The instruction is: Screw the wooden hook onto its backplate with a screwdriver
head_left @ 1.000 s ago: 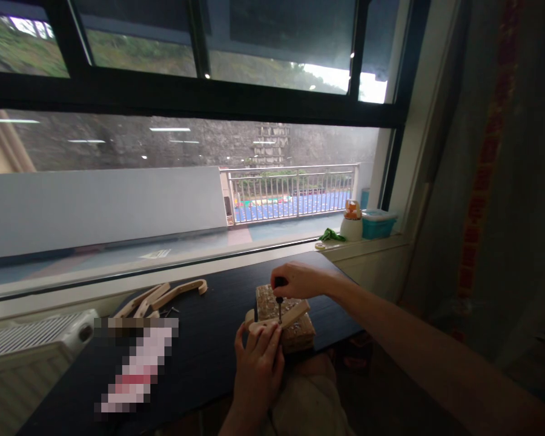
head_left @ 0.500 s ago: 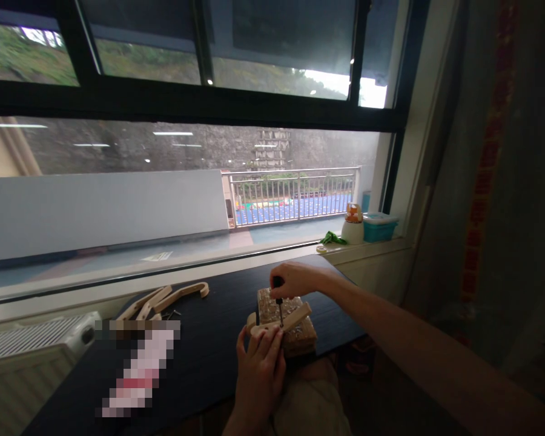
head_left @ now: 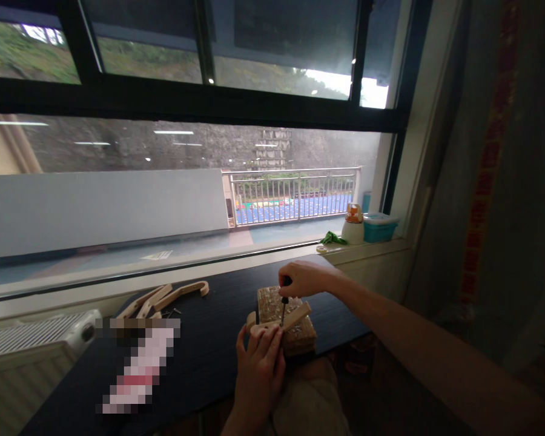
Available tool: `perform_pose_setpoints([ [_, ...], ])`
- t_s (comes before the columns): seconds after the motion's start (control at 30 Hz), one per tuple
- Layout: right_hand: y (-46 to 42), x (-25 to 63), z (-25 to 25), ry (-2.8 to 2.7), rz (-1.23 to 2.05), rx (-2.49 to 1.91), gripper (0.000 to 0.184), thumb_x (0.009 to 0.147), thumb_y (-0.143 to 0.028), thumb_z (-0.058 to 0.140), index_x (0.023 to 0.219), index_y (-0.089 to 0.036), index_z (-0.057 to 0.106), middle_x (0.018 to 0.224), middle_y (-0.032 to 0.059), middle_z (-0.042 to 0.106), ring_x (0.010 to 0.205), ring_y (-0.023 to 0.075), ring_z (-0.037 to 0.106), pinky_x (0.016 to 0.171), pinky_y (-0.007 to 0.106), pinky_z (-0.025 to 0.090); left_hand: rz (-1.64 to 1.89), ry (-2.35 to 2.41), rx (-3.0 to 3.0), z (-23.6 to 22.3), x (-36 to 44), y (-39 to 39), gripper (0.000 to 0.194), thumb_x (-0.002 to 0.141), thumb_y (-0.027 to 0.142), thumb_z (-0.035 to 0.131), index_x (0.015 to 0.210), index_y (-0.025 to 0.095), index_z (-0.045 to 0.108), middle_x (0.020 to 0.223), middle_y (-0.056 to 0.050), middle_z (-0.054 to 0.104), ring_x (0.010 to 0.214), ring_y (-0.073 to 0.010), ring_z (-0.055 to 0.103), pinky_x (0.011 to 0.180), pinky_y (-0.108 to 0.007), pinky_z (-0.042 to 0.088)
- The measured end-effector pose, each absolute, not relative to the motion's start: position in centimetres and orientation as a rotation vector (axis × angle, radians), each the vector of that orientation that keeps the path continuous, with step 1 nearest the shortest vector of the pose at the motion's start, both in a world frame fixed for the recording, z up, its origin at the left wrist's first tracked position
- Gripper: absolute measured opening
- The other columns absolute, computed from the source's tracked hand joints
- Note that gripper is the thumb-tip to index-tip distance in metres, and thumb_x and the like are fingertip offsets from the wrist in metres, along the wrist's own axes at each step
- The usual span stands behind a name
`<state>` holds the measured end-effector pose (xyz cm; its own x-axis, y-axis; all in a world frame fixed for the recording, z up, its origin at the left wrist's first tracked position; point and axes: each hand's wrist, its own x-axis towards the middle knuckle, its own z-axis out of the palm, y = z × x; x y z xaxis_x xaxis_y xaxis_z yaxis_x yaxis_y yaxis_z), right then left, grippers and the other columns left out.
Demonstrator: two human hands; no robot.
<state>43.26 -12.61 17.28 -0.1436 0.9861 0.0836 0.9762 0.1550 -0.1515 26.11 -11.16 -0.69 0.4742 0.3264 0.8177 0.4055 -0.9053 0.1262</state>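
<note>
My right hand (head_left: 298, 280) is closed round the dark handle of a screwdriver (head_left: 284, 309). The shaft slants down, its tip meeting a pale wooden hook (head_left: 296, 316) that lies across a brown block (head_left: 270, 301) with a rough, shiny top. With its fingers pressed on the near-left part of the hook, my left hand (head_left: 261, 357) holds it against the block. Whether a screw sits under the tip is too small to make out.
More wooden hooks (head_left: 181, 293) lie at the left of the dark table (head_left: 213, 339), beside small screws (head_left: 175, 313) and a blurred-out pink item (head_left: 140, 369). A radiator (head_left: 40, 345) stands left. On the sill are a teal box (head_left: 380, 229) and a white-and-orange container (head_left: 353, 230).
My right hand and the top of the screwdriver have shifted slightly right, so the shaft leans more. My left hand, the hook and the block stay in place.
</note>
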Motion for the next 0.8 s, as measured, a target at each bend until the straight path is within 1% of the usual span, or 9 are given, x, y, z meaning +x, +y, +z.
perform_pose_setpoints([
  [0.07,-12.67,43.44,17.40,-2.287,0.126,-1.908,0.025,0.069,-0.034,0.058,0.086,-0.019,0.070,0.074,0.0019,0.068,0.064,0.0129,0.058,0.054,0.021,0.038,-1.438,-0.651,-2.624,-0.62,26.11,-11.19,0.029,0.085,0.021,0.047,0.111,0.022,0.061,0.110,-0.005,0.067,0.101,-0.0254,0.056,0.101,-0.054,0.024],
  [0.2,-12.86,43.62,17.57,-2.341,0.202,-1.847,0.028,0.065,-0.023,0.060,0.091,-0.020,0.070,0.080,-0.0001,0.069,0.067,0.0113,0.060,0.057,0.018,0.039,-1.443,-0.666,-2.649,-0.65,26.09,-11.25,0.030,0.085,0.021,0.047,0.112,0.022,0.061,0.110,-0.005,0.067,0.102,-0.0252,0.055,0.102,-0.054,0.023],
  [0.37,-12.93,43.44,17.34,-2.307,0.155,-1.867,0.024,0.069,-0.030,0.057,0.086,-0.018,0.070,0.072,0.0023,0.068,0.062,0.0121,0.058,0.054,0.020,0.039,-1.458,-0.670,-2.662,-0.96,26.13,-11.13,0.030,0.084,0.022,0.049,0.112,0.023,0.061,0.111,-0.004,0.067,0.103,-0.0253,0.055,0.102,-0.053,0.023],
  [0.5,-12.93,43.38,17.40,-2.299,0.141,-1.856,0.026,0.070,-0.034,0.058,0.087,-0.018,0.070,0.074,0.0024,0.068,0.063,0.0122,0.058,0.056,0.020,0.039,-1.476,-0.668,-2.677,-0.94,26.21,-11.07,0.030,0.084,0.022,0.050,0.112,0.023,0.061,0.111,-0.003,0.067,0.102,-0.0253,0.055,0.102,-0.053,0.023],
  [0.7,-13.09,43.50,17.53,-2.306,0.176,-1.828,0.023,0.071,-0.030,0.057,0.087,-0.019,0.070,0.073,0.0006,0.068,0.063,0.0108,0.058,0.055,0.018,0.038,-1.484,-0.681,-2.682,-0.87,26.21,-11.19,0.031,0.084,0.021,0.050,0.113,0.023,0.060,0.111,-0.003,0.067,0.103,-0.0250,0.055,0.103,-0.054,0.022],
  [0.8,-13.09,43.44,17.45,-2.294,0.193,-1.845,0.023,0.073,-0.031,0.054,0.086,-0.018,0.069,0.068,0.0007,0.067,0.058,0.0103,0.058,0.052,0.018,0.037,-1.468,-0.690,-2.700,-1.00,26.19,-11.13,0.031,0.083,0.021,0.051,0.113,0.024,0.060,0.113,-0.002,0.066,0.104,-0.0246,0.054,0.103,-0.053,0.022],
])
